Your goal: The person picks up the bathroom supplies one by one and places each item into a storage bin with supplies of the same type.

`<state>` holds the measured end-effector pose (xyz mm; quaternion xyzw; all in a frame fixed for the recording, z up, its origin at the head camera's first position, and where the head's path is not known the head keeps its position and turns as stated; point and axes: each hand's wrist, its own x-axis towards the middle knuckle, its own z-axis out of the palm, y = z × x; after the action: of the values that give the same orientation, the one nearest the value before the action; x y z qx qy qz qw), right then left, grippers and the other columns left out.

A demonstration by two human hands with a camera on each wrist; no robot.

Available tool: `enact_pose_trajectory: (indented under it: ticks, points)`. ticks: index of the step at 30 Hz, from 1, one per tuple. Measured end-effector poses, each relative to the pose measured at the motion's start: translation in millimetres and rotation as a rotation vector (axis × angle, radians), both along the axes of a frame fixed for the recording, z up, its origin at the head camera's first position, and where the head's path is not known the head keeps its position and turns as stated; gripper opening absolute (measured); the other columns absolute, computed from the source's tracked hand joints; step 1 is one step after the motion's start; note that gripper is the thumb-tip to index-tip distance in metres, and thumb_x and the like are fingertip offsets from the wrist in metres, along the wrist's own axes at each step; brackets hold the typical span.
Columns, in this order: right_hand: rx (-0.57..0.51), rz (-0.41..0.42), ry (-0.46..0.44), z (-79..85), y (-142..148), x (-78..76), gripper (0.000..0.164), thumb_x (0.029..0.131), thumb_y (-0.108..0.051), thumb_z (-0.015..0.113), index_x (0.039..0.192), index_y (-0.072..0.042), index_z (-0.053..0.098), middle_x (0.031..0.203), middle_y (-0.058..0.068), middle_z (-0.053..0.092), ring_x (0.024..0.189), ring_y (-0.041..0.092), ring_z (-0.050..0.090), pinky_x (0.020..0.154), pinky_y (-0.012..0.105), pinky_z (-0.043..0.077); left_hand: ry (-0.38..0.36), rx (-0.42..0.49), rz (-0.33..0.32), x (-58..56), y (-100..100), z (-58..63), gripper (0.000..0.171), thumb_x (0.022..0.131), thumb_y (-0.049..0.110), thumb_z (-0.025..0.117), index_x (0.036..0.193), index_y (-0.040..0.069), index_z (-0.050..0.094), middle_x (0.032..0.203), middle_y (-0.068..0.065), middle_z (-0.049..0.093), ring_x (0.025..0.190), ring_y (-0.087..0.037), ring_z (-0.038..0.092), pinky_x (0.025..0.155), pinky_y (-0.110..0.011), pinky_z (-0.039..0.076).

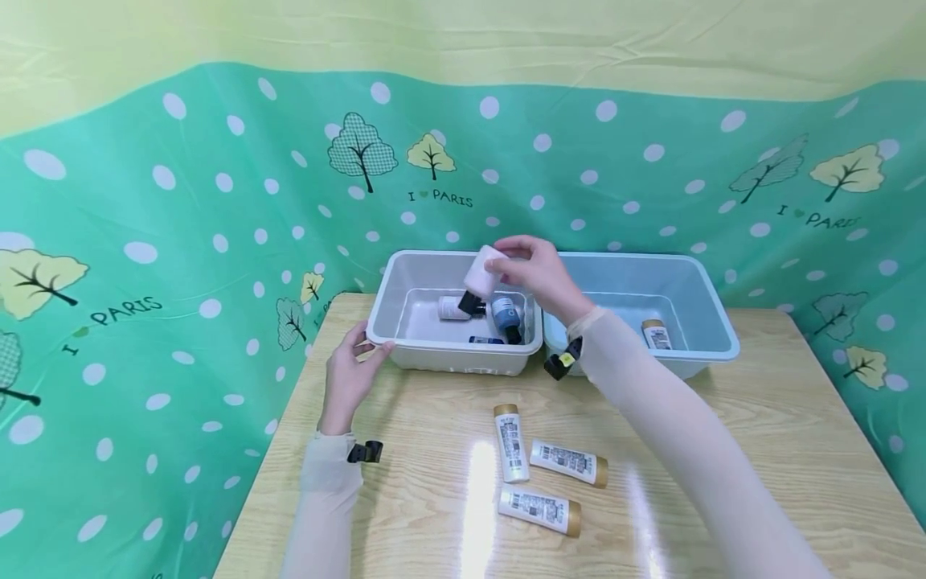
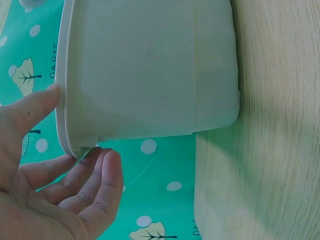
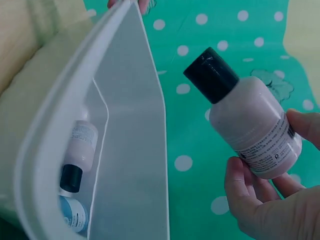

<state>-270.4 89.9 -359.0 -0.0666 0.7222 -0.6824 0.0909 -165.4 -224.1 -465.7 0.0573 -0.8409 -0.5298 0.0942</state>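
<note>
My right hand [image 1: 537, 277] holds a pale pink bottle [image 3: 255, 122] with a black cap, tilted cap-down above the grey-white bin [image 1: 452, 346]. Thumb and fingers wrap the bottle's base end in the right wrist view. At the bin's front left corner, my left hand [image 2: 65, 185] grips the rim, thumb on top and fingers beneath. Inside that bin lie another pink bottle [image 1: 452, 308], a blue bottle [image 1: 504, 312] with a black cap, and a dark blue item [image 1: 486, 340] mostly hidden by the front wall.
A light blue bin [image 1: 622, 273] stands against the grey-white one on the right, holding a white tube [image 1: 657, 334] with a gold cap. Three similar tubes lie on the wooden table: one upper [image 1: 511, 446], one middle [image 1: 567, 462], one lower [image 1: 538, 511]. A green curtain [image 1: 217, 201] hangs behind.
</note>
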Motion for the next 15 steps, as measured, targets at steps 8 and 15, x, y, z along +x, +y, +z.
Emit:
enact_pose_trajectory:
  ticks: [8, 15]
  points:
    - [0.022, -0.107, -0.064, -4.6, -15, -38.0, 0.047, 0.089, -0.014, 0.078, 0.130, -0.002, 0.059, 0.120, 0.013, 0.061, 0.109, 0.025, 0.062, 0.086, 0.029, 0.058, -0.003, -0.001, 0.000, -0.3, -1, -1.9, 0.075, 0.091, 0.039, 0.075, 0.150, 0.005, 0.044, 0.137, -0.018, 0.057, 0.117, -0.032, 0.059, 0.092, -0.044, 0.056]
    - [0.032, -0.173, -0.101, -23.3, -19, -57.8, 0.046, 0.089, -0.013, 0.077, 0.129, 0.001, 0.058, 0.125, 0.014, 0.059, 0.112, 0.026, 0.060, 0.087, 0.031, 0.058, 0.005, -0.008, -0.002, 0.6, 0, 0.6, 0.076, 0.090, 0.040, 0.075, 0.150, 0.004, 0.043, 0.137, -0.019, 0.057, 0.117, -0.033, 0.058, 0.091, -0.044, 0.057]
